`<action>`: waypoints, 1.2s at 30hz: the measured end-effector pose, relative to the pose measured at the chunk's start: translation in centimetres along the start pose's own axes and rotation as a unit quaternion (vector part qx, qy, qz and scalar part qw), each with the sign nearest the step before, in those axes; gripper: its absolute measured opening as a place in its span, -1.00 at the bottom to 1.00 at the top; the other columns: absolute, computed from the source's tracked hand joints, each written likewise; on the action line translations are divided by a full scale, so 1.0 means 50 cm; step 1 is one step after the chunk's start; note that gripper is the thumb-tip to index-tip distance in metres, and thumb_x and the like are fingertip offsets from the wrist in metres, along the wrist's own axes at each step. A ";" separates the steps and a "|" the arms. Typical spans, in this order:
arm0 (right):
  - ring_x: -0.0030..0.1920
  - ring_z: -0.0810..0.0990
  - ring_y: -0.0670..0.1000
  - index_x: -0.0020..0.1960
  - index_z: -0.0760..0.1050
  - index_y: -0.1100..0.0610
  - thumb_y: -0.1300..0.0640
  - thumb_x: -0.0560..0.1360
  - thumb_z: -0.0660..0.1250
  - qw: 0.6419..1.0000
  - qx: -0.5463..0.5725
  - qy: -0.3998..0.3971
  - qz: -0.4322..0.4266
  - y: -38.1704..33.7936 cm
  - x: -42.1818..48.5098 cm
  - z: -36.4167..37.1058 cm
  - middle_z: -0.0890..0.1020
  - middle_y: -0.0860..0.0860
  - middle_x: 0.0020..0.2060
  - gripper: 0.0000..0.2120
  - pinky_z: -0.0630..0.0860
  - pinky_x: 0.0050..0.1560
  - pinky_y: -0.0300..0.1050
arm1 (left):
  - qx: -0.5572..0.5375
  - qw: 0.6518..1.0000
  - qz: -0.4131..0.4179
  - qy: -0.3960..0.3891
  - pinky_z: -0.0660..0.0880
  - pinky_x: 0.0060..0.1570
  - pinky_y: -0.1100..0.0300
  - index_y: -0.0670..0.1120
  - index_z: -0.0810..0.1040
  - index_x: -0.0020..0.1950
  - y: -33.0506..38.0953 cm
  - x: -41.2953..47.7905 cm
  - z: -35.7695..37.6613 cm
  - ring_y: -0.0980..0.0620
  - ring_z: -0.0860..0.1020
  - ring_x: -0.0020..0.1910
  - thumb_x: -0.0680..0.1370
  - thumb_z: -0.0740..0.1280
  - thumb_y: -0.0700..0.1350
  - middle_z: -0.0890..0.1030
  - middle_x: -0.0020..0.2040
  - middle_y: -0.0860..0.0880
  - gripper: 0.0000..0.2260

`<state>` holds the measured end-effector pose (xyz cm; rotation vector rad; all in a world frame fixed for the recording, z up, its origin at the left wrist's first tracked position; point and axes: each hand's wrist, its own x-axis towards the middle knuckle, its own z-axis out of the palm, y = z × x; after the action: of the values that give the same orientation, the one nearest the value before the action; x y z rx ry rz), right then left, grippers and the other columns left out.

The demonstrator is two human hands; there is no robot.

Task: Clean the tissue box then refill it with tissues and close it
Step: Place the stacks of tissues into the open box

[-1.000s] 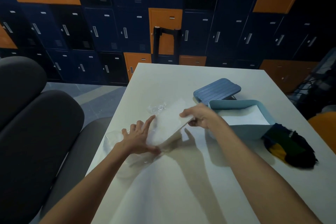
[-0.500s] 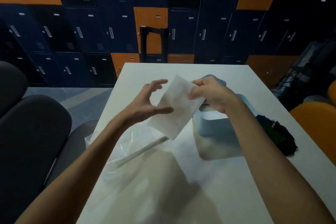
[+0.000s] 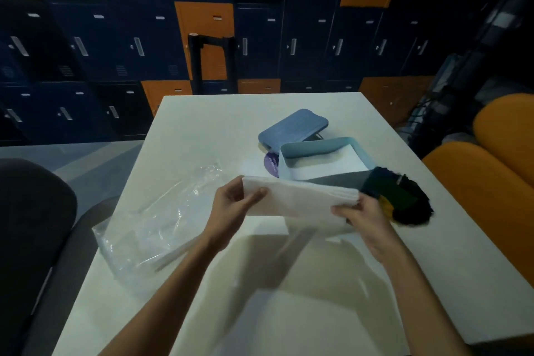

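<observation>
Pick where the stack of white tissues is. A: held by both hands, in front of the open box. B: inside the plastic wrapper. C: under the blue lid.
A: the left hand and right hand each grip an end of the tissue stack in front of the open tissue box; the plastic wrapper lies apart to the left.

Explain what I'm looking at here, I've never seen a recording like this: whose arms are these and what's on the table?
There is no machine here. The pictures come from a camera worn on a person's head, looking forward and down, so the two arms are that person's own. Both hands hold a stack of white folded tissues above the white table: the left hand grips its left end, the right hand pinches its right end. On the table lie a crumpled clear plastic wrapper, an open light blue tissue box, its darker blue lid behind it, and a dark cloth with yellow and green patches.
</observation>
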<state>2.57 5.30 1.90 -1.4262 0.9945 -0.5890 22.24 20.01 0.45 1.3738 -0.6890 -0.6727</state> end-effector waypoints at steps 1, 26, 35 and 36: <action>-0.10 0.60 0.03 -0.07 0.53 0.05 0.39 0.44 0.37 1.000 -0.011 0.009 -0.005 0.019 -0.003 -0.002 0.64 0.04 -0.13 -0.75 0.54 -0.08 -0.07 | 0.012 1.000 0.008 -0.005 0.55 -0.15 0.18 -0.22 0.60 0.02 -0.017 -0.004 0.009 0.03 0.61 -0.16 0.50 0.43 -0.22 0.68 -0.11 -0.10 -0.86; -0.02 0.60 0.02 0.08 0.53 0.17 0.35 0.49 0.34 0.986 -0.091 0.075 -0.116 0.037 0.010 -0.015 0.63 -0.01 -0.13 -0.81 0.53 0.00 -0.10 | 0.256 0.963 0.078 0.026 0.39 -0.29 0.26 -0.16 0.50 -0.05 -0.048 -0.008 0.024 0.21 0.45 -0.31 0.55 0.29 -0.21 0.56 -0.22 0.03 -0.97; -0.14 0.52 -0.22 0.09 0.54 0.15 0.21 0.54 0.32 0.960 -0.131 0.121 -0.214 -0.168 0.114 -0.105 0.56 -0.19 -0.16 -0.86 0.50 -0.09 -0.23 | 0.220 0.970 0.097 0.028 0.60 -0.01 -0.09 -0.15 0.51 0.06 0.148 0.146 0.094 -0.11 0.60 0.01 0.55 0.33 -0.13 0.61 0.05 -0.11 -0.86; -0.14 0.52 -0.17 0.07 0.54 0.16 0.19 0.54 0.31 0.960 -0.149 0.124 -0.201 -0.173 0.131 -0.114 0.55 -0.18 -0.19 -0.88 0.51 -0.08 -0.14 | 0.233 0.969 0.081 0.030 0.60 0.02 -0.09 -0.17 0.50 0.11 0.152 0.160 0.109 -0.12 0.59 0.03 0.56 0.33 -0.16 0.59 0.09 -0.13 -0.84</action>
<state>3.00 -4.19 9.69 -1.8779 1.0241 -0.9655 23.33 11.02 8.80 1.7368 -0.9390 -0.3460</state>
